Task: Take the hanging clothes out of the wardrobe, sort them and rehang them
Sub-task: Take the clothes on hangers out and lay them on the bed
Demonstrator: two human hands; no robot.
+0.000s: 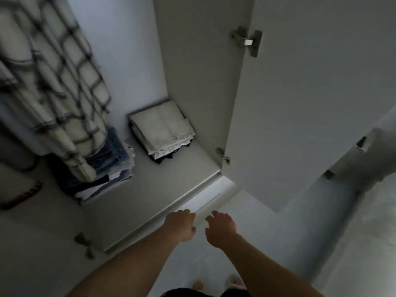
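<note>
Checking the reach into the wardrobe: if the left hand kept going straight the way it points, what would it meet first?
Probably the front edge of the wardrobe floor, just beyond the left hand; the folded white pile lies further along. Depth is unclear.

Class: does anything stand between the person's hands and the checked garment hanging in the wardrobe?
Nothing visible does. The left hand and right hand hover empty at the wardrobe's front edge; the door is swung open, and the checked garment hangs up to the left above the folded stacks.
</note>
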